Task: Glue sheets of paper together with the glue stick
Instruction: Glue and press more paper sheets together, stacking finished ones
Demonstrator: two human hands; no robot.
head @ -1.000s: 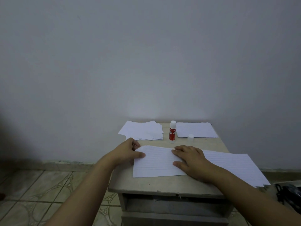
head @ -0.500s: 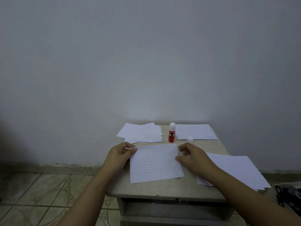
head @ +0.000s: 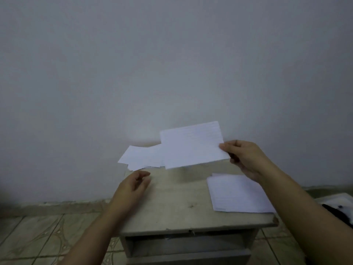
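Far-left corner of bench [head: 172, 203]: loose pile of white sheets [head: 142, 156], fanned, some overhanging the left edge.

Left hand [head: 133, 185] near the left edge, just in front of that pile — fingers loosely spread, holding nothing, hovering close to the bench top; contact with it not clear.

Middle, toward the far edge: lifted sheet [head: 193, 145], well clear of the bench, tilted, lines faintly visible. Looks like one piece; whether a glued pair or a single sheet, cannot tell.

Right hand [head: 246, 159] — grip pinching the lifted sheet at its right edge, thumb on top, fingers below.

Right edge, near corner: stack of lined sheets [head: 238, 194], lying flat, squared up.

Glue stick not visible; probably hidden behind the lifted sheet at the far edge.

Step in hand, as a guess: carrying the lifted sheet toward the far-left pile, so a set-aside between gluing rounds.

Next move likely calls for laying it flat on that pile without creasing — then taking a fresh sheet from the right stack and finding the glue stick.
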